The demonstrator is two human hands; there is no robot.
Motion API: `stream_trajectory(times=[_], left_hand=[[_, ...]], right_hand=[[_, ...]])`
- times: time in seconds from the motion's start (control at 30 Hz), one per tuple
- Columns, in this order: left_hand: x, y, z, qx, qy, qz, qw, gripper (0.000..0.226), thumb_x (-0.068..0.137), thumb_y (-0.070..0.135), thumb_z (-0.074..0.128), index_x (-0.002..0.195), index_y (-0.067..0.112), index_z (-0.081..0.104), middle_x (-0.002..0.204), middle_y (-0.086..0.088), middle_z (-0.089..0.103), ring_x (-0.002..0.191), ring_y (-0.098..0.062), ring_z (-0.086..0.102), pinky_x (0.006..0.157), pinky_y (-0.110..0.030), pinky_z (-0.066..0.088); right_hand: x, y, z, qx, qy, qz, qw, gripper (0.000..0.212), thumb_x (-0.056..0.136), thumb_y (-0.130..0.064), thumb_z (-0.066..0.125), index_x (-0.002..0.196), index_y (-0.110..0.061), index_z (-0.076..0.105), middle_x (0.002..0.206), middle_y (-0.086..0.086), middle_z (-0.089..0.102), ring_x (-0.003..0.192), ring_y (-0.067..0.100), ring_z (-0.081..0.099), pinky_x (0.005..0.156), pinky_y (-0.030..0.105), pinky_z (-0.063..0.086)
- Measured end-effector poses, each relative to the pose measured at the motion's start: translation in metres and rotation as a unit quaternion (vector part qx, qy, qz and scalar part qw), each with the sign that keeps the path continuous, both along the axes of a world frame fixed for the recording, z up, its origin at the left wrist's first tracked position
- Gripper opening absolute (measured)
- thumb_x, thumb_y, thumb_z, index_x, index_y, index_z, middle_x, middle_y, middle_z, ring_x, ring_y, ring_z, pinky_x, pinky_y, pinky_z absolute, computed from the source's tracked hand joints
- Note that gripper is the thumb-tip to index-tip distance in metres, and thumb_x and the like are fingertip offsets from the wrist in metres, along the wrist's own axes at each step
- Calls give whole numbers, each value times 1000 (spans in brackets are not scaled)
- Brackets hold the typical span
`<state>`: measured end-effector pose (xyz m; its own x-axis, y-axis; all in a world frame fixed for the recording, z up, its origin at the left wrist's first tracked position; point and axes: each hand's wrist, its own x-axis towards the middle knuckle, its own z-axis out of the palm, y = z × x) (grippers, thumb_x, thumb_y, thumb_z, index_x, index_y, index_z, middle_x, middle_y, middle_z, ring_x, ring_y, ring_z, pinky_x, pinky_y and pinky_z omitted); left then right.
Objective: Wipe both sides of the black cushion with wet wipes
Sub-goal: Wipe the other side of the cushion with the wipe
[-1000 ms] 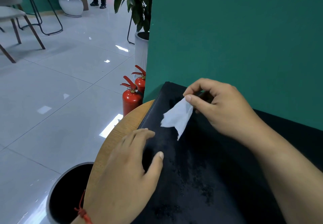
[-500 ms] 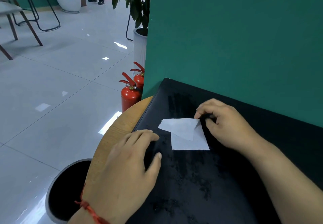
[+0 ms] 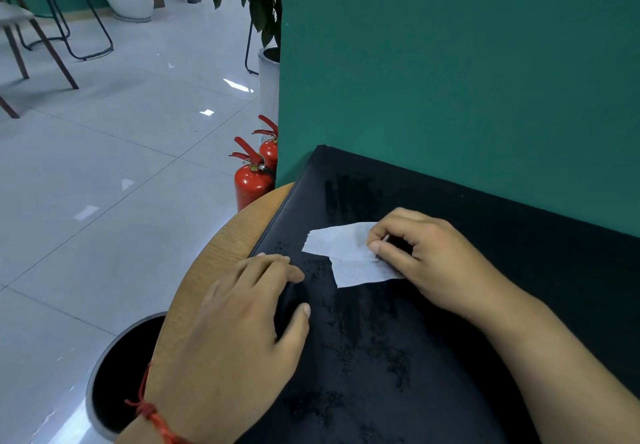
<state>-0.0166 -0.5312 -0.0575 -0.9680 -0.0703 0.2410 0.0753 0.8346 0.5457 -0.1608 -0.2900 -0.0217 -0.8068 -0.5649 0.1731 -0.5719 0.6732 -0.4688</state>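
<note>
The black cushion (image 3: 398,339) lies flat on a round wooden table (image 3: 225,235), its far edge against a green wall. Damp streaks mark its surface. A white wet wipe (image 3: 346,253) lies spread on the cushion near its left side. My right hand (image 3: 426,256) pinches the wipe's right edge between thumb and fingers. My left hand (image 3: 242,332) rests palm down on the cushion's left edge, fingers apart, holding nothing.
A green wall (image 3: 450,79) rises right behind the cushion. Two red fire extinguishers (image 3: 252,180) stand on the tiled floor left of the table. A round bin (image 3: 110,374) sits below the table's left edge. A potted plant, chairs and a person's legs are farther off.
My right hand brought the wipe down from the air onto the cushion and laid it flat, still pinching its edge. My left hand stayed on the cushion's left edge.
</note>
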Motion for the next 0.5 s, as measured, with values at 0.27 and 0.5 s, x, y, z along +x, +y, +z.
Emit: stream_trajectory(times=[0.27, 0.5], left_hand=[[0, 2, -1, -2, -11, 2, 1000, 33, 90, 59, 43, 118, 48, 54, 133, 37, 44, 131, 17, 29, 105, -21, 29], [0, 2, 1, -10, -18, -1, 1000, 33, 91, 59, 43, 121, 48, 53, 135, 36, 42, 134, 13, 29, 107, -22, 30]], right_hand=[[5, 0, -9, 31, 33, 23, 999, 4, 98, -41, 66, 99, -41, 70, 107, -24, 64, 101, 6, 58, 85, 32, 50], [7, -7, 7, -41, -25, -29, 998, 12, 98, -31, 71, 87, -35, 69, 98, -16, 68, 90, 10, 61, 75, 31, 47]])
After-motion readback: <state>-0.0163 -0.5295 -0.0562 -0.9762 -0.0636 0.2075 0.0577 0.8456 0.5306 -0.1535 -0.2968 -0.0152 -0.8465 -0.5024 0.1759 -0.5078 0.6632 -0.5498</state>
